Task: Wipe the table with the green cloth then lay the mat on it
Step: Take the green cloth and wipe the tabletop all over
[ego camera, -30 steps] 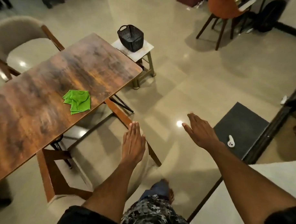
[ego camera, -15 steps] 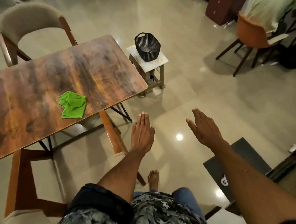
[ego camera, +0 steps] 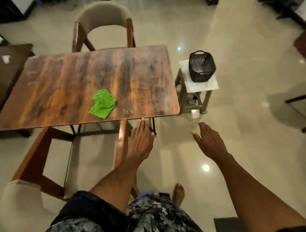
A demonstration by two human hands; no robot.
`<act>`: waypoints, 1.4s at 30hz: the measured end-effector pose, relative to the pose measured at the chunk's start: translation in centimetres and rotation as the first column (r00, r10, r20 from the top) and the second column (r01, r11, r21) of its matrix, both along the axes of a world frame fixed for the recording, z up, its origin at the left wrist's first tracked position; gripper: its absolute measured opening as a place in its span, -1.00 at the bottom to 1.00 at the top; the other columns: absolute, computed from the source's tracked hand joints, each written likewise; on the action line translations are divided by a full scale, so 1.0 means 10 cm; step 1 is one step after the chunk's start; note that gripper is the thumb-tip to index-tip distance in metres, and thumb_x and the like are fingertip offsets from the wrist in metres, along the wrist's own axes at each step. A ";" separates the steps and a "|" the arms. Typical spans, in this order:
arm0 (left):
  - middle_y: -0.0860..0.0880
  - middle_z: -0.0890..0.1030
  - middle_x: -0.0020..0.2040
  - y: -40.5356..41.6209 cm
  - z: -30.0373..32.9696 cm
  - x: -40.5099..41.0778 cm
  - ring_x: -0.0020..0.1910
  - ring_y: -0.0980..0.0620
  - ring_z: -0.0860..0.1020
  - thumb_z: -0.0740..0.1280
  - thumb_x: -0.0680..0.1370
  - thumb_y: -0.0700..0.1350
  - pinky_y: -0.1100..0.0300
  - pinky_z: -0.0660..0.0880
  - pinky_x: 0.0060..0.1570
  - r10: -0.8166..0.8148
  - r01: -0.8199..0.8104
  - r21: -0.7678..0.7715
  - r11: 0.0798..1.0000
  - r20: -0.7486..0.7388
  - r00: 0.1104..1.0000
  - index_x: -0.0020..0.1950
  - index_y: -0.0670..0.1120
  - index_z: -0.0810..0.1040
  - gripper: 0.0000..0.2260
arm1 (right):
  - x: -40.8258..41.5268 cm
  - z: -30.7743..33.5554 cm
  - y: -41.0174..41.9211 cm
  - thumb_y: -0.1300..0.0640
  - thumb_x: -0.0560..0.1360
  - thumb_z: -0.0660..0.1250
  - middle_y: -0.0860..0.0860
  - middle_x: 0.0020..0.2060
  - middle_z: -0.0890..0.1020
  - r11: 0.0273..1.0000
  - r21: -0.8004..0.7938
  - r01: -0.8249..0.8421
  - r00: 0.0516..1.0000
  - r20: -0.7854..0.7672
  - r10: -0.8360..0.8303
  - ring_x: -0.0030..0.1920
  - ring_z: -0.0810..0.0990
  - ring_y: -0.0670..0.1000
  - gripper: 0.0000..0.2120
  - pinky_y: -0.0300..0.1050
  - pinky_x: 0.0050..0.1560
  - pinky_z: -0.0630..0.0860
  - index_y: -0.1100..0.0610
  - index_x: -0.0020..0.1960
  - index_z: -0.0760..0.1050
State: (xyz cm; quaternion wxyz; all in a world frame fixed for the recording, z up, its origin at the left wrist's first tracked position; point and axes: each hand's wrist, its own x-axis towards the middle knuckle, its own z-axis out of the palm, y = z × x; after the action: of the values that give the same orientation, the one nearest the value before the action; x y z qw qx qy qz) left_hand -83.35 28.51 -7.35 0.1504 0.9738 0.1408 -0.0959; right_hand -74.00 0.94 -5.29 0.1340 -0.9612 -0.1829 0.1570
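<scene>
Reaching for the green cloth (ego camera: 102, 104) on the surface (ego camera: 61, 87): left hand (ego camera: 141, 138) flat, right hand (ego camera: 208, 141) spread, both empty; grab it first.

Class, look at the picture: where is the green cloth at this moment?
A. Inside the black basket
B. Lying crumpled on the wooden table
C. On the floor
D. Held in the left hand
B: the green cloth lies crumpled on the wooden table near its front edge, and both hands are open and hold nothing.

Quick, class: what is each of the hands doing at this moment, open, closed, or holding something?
Left hand: open, fingers straight, holding nothing, just short of the table edge.
Right hand: open, fingers extended, holding nothing.
</scene>
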 end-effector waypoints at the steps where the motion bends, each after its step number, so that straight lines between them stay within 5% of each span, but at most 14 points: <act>1: -0.11 -0.02 0.78 0.04 0.02 0.03 0.77 -0.04 -0.04 -0.01 0.80 0.05 -0.02 -0.01 0.71 0.015 -0.015 0.013 1.000 0.005 1.000 0.77 -0.15 -0.06 -0.42 | 0.11 -0.01 0.07 -0.11 0.78 0.10 0.26 0.57 0.41 1.000 -0.004 -0.022 1.000 -0.012 0.022 0.54 0.43 0.28 -0.44 0.19 0.47 0.41 0.28 0.60 0.28; 13: -0.12 0.00 0.78 0.69 -0.39 0.06 0.77 -0.05 -0.04 -0.03 0.79 0.08 -0.05 0.01 0.71 0.367 -0.367 0.007 0.930 -0.076 0.927 0.77 -0.16 -0.04 -0.40 | 0.93 -0.24 1.25 -0.13 0.79 0.06 0.21 0.60 0.39 0.916 -0.050 -0.399 0.915 -0.085 0.394 0.58 0.40 0.21 -0.42 0.11 0.50 0.35 0.24 0.65 0.22; 27: -0.13 0.03 0.77 2.14 -0.89 1.03 0.76 -0.05 -0.01 0.02 0.80 0.01 -0.03 -0.03 0.71 0.445 -0.446 0.007 0.895 -0.089 0.891 0.77 -0.18 -0.03 -0.42 | 1.99 -0.60 3.19 -0.15 0.75 0.18 0.20 0.66 0.30 0.808 -0.079 -0.584 0.807 -0.165 0.567 0.63 0.33 0.20 -0.34 0.12 0.58 0.31 0.21 0.69 0.15; 33: -0.11 0.06 0.77 2.81 -1.63 1.12 0.76 -0.03 0.01 0.02 0.79 -0.11 -0.09 -0.01 0.72 0.561 -0.560 -0.028 0.828 0.073 0.825 0.76 -0.17 0.04 -0.47 | 1.74 -1.53 4.80 -0.08 0.76 0.16 0.18 0.73 0.10 0.744 0.125 -0.656 0.736 -0.114 0.668 0.74 0.09 0.13 -0.33 0.11 0.69 0.17 0.22 0.73 0.05; 37: -0.17 0.08 0.76 3.08 -2.06 1.06 0.75 -0.08 0.05 0.05 0.77 -0.07 -0.15 0.03 0.72 0.623 -0.614 -0.124 0.780 0.258 0.739 0.76 -0.20 0.04 -0.43 | 1.45 -2.10 5.72 0.04 0.80 0.10 0.23 0.74 -0.14 0.824 0.106 -0.557 0.822 -0.070 0.565 0.75 -0.14 0.19 -0.33 0.12 0.73 -0.01 0.27 0.74 -0.15; 42: -0.15 0.32 0.68 3.22 -2.43 1.08 0.66 -0.07 0.29 0.02 0.79 0.01 -0.17 0.21 0.65 0.764 -0.700 -0.313 0.642 0.337 0.550 0.73 -0.14 0.18 -0.48 | 1.40 -2.48 6.21 -0.22 0.75 -0.01 0.25 0.74 -0.06 0.906 0.040 -0.422 0.905 0.083 0.418 0.75 -0.11 0.21 -0.23 0.13 0.72 -0.11 0.27 0.75 -0.08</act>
State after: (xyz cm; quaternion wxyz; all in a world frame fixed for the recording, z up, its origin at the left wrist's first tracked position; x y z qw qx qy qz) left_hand -72.52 60.68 -31.67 0.2726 0.8067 0.4892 0.1887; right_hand -60.04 63.09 -30.12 0.1177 -0.9002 -0.3945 0.1421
